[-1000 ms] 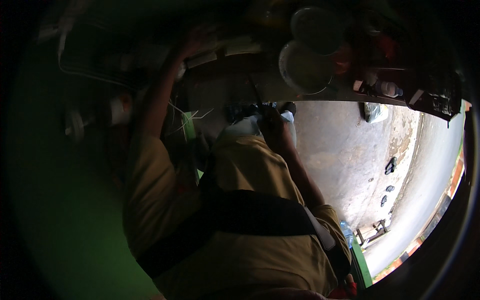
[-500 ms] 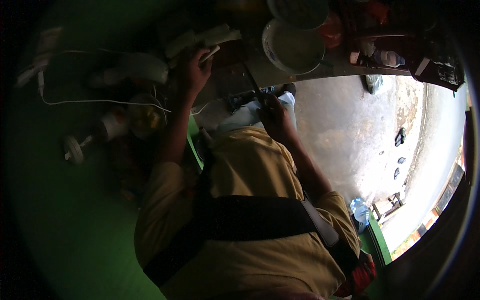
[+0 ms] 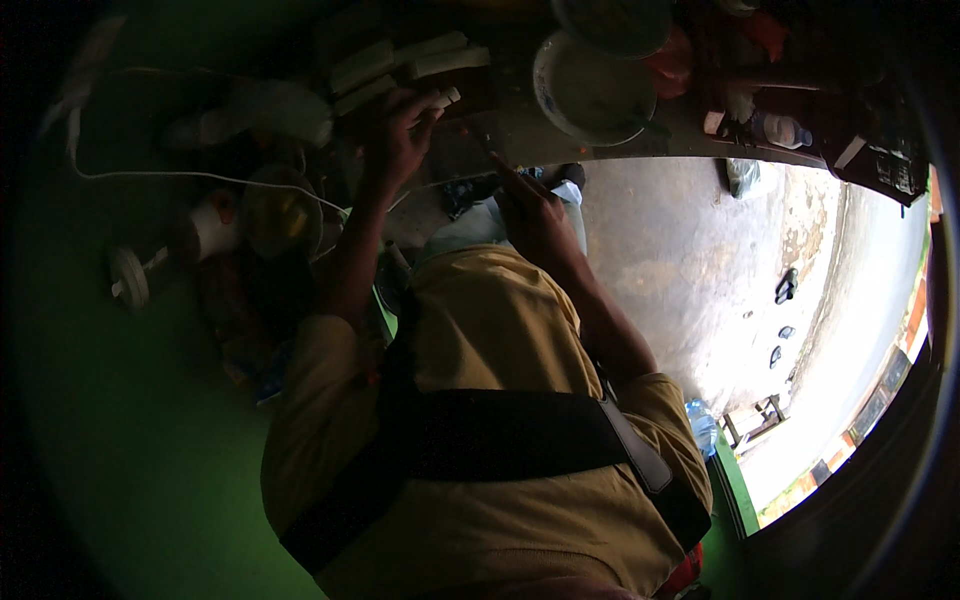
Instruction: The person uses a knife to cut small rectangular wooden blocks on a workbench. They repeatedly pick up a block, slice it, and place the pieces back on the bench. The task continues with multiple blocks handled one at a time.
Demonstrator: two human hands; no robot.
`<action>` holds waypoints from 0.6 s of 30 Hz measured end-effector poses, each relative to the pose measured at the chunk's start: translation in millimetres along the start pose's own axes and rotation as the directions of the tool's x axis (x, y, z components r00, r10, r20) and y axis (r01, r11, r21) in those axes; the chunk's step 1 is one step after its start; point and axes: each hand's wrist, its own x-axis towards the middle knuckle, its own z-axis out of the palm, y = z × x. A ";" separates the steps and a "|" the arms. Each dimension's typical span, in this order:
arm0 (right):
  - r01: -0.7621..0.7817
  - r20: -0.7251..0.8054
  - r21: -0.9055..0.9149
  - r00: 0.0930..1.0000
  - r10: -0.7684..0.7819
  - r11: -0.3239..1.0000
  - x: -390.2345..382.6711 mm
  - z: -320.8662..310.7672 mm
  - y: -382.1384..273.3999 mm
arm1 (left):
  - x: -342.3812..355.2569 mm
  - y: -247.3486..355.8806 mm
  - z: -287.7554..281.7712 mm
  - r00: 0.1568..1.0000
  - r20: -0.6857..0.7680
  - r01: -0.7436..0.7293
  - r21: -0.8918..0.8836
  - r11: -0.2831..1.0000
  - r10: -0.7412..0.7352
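My left hand (image 3: 402, 145) is closed around a short pale stick (image 3: 445, 98), whose end pokes out past the fingers. A little to the right and nearer me, my right hand (image 3: 541, 216) is wrapped round the handle of a dark knife (image 3: 490, 147). The knife points up and left, and its blade is hard to make out against the dark table. Beyond my left hand lie several pale, thick strips (image 3: 448, 62) side by side. To their right stands a wide pale bowl (image 3: 593, 100) with a patterned rim; its contents are too dim to name.
Another bowl (image 3: 612, 22) overlaps the far rim of the first, beside an orange-red bag (image 3: 672, 62). A plastic bottle (image 3: 782, 131) lies at the far right. Left of my arm are a white cable (image 3: 200, 174), a white container (image 3: 213, 226) and a bowl with something yellow (image 3: 278, 222).
My right hand and the knife have shifted slightly left, the blade now lower. The stick's end in my left hand has moved right and shows a split. The whole view has shifted a little.
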 end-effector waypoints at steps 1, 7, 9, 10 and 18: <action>-0.001 0.017 -0.007 1.000 0.001 1.000 3.8 2.3 0.1 | -0.8 -1.9 -0.2 1.000 0.001 -0.003 0.009 1.000 0.003; 0.004 0.029 -0.135 1.000 0.000 0.991 6.5 19.1 -0.5 | -11.7 4.0 12.7 0.977 -0.207 0.070 0.091 0.993 -0.050; -0.021 0.030 -0.201 0.999 0.028 0.979 2.4 22.8 -5.0 | -13.8 1.5 21.4 0.971 -0.223 0.096 0.042 0.994 -0.085; -0.021 0.026 -0.208 0.999 0.027 0.978 1.4 24.1 -6.9 | -14.5 2.1 24.5 0.968 -0.231 0.109 0.015 0.994 -0.102; -0.010 0.007 -0.266 1.000 0.012 0.964 -4.9 39.7 -8.0 | -18.3 10.5 20.7 0.963 -0.261 0.085 0.052 0.995 -0.069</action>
